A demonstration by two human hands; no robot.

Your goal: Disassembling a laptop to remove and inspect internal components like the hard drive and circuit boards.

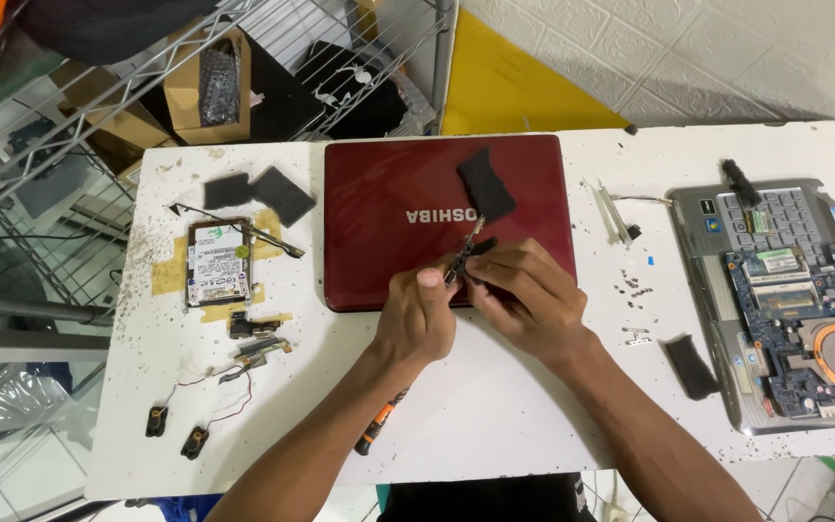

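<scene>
Both hands, left hand [417, 314] and right hand [519, 290], pinched one small dark metal bracket [464, 253] over one closed red laptop lid [388, 213]; two black foam squares [258, 191] lay on the speckled white table [495, 406].

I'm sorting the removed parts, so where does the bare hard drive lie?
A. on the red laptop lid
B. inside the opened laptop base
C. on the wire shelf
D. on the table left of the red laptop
D: the hard drive lies flat on the white table, left of the red laptop.

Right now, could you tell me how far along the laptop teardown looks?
Done: hard drive, two small speakers and screws lie out, and the base with its motherboard is open. In hand: left hand and right hand work a small black part. Left: the red lid looks intact.
</scene>
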